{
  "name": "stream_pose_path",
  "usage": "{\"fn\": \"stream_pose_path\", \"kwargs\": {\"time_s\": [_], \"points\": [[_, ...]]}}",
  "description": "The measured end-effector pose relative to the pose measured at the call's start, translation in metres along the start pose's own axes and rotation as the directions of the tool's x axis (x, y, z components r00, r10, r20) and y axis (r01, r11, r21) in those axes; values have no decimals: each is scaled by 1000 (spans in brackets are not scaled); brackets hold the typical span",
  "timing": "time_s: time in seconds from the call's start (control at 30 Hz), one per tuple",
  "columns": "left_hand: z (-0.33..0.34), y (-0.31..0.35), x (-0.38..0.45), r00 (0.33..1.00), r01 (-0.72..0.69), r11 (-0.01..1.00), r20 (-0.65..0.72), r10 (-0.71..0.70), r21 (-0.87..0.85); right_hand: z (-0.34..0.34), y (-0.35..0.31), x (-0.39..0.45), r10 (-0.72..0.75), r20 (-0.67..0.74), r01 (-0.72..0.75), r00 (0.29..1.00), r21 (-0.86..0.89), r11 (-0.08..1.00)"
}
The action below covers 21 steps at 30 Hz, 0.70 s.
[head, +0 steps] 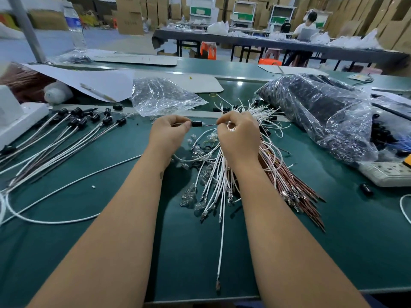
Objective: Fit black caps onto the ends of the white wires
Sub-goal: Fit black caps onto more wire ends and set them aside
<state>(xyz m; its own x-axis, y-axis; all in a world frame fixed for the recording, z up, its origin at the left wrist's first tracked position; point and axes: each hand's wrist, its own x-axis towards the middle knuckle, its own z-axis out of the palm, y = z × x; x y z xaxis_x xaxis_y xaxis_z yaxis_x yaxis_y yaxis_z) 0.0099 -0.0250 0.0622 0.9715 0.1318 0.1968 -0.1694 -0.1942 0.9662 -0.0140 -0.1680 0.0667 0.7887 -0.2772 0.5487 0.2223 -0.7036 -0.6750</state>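
My left hand (pixel 168 132) pinches a black cap (pixel 196 123) at the middle of the green table (pixel 133 241). My right hand (pixel 239 138) pinches a thin wire end (pixel 211 124) that points at the cap's right opening. Under my right hand lies a fanned bundle of white wires (pixel 213 178) with metal terminals, mixed with brown wires (pixel 295 185). One long white wire (pixel 221 241) runs toward the table's front edge. At the left lies a row of wires with black caps fitted (pixel 75 123).
A large clear bag of black caps (pixel 315 107) lies at the right, a smaller clear bag (pixel 160 96) behind my hands. A white power strip (pixel 387 172) and a loose cap (pixel 366 189) lie far right. A white machine (pixel 15 116) stands at the left.
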Motion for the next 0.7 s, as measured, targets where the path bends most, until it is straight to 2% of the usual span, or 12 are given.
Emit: {"fn": "stream_pose_path", "kwargs": {"time_s": [0.43,0.7], "points": [[0,3,-8,998,-52,999,20,52,-9,-5,-3,-4,-15,-10,16,1000,63,998],[4,0,-7,995,-96,995,28,96,5,0,-7,-4,-118,85,112,989,71,991]]}}
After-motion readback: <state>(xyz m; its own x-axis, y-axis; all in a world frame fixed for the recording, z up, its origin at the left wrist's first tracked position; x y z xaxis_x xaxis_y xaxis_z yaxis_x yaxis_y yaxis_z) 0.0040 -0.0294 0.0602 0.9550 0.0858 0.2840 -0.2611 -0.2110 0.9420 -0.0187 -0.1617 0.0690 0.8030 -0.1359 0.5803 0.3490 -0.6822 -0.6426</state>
